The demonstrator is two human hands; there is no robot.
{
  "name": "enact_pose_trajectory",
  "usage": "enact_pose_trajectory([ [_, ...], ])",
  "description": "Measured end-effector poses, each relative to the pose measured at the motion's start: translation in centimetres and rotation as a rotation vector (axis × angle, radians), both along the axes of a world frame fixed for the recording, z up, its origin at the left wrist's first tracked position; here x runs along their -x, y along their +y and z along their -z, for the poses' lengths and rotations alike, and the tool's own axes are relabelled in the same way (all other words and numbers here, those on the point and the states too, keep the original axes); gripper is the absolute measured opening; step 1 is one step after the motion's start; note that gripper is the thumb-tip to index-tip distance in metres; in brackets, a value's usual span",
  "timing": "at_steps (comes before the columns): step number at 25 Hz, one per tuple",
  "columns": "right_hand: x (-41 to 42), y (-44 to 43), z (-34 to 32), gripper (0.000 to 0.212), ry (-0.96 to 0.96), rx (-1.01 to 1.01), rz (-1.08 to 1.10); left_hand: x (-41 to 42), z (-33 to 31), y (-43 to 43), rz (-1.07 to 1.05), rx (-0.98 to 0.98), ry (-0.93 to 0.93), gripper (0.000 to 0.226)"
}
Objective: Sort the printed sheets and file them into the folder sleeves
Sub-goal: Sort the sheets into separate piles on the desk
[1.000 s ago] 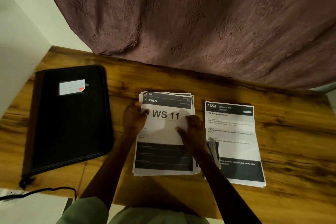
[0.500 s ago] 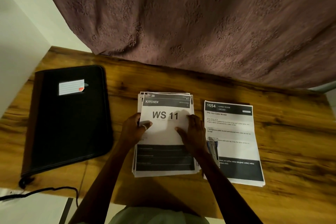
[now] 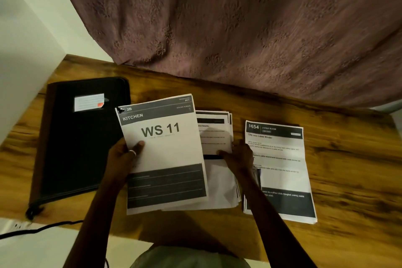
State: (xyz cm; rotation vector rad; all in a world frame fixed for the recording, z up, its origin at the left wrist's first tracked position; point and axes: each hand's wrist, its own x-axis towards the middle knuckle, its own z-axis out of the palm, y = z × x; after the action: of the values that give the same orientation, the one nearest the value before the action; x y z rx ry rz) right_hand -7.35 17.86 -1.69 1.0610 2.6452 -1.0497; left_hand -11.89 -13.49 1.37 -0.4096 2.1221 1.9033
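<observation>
Left hand (image 3: 125,158) pinches the WS 11 sheet (image 3: 167,152) — thumb on top — over the stack (image 3: 219,189); right hand (image 3: 239,156) lies on that stack, fingers fairly straight.

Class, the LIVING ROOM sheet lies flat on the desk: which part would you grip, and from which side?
Pinch the right long edge of the LIVING ROOM sheet, coming from the right over bare desk. It lies flat, so slide a fingertip under first; its left edge is crowded by the right hand and the middle stack.
</observation>
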Motion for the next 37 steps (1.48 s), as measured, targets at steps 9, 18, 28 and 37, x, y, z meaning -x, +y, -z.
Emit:
enact_pose_trajectory([
  [9, 0.4, 1.8, -0.2, 0.034, -0.015, 0.125, 0.119, -0.4, -0.2, 1.3, 0.031, -0.066, -0.023, 0.014],
  [18, 0.0, 0.4, -0.4, 0.072, -0.035, 0.045, 0.106, -1.1, 0.1, 1.8, 0.123, -0.077, -0.017, 0.024],
  [28, -1.4, 1.7, -6.1, 0.019, 0.291, 0.180, -0.015, -0.9, -0.6, 3.0, 0.106, -0.117, -0.078, 0.026],
  [37, -3.3, -3.4, -8.9, 0.024, 0.301, 0.674, -0.031, -1.6, -0.2, 3.8, -0.047, -0.301, -0.150, 0.033],
])
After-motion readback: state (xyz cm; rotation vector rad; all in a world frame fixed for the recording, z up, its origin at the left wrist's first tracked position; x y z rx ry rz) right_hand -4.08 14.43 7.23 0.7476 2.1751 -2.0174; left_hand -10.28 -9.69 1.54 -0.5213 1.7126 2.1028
